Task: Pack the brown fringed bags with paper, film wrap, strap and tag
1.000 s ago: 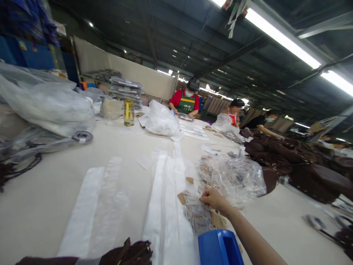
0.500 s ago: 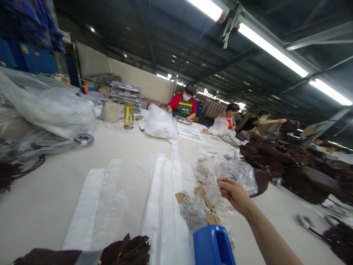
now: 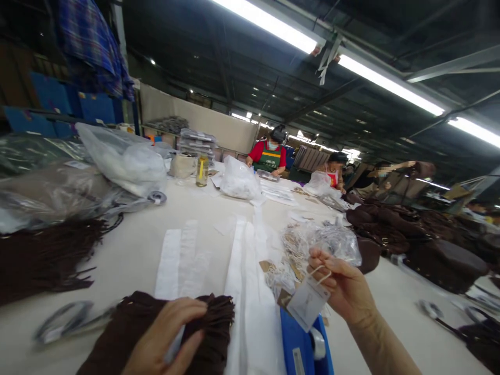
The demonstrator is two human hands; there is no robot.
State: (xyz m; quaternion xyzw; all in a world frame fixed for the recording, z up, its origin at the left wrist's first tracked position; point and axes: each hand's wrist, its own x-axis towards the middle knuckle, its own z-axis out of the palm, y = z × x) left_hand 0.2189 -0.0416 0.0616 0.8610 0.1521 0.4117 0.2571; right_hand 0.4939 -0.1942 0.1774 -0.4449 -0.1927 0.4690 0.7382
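Observation:
My right hand (image 3: 344,286) pinches the string of a white hang tag (image 3: 310,302), which dangles below the fingers. Behind that hand is a heap of tags (image 3: 281,276) with pale strings and brown card pieces, beside a clear plastic bag (image 3: 339,242). A blue tape dispenser (image 3: 292,338) with a roll of clear tape stands under the tag. My left hand (image 3: 167,336) lies over a dark brown fringed bag (image 3: 117,328), thumb and fingers apart. A greyish strip shows between that thumb and the fingers. The bag's grey-wrapped strap (image 3: 64,323) loops out to the left.
White plastic sleeves (image 3: 246,291) lie along the table's middle. Brown bags (image 3: 425,250) are piled on the right. Wrapped goods (image 3: 50,192) and another fringed bag (image 3: 47,255) sit on the left. A bottle (image 3: 202,171) stands farther back. Co-workers (image 3: 269,156) work across the table.
My right hand has come nearer, with a hang tag now clearly hanging from it. My left hand has come into view on the fringed bag. The view has shifted left.

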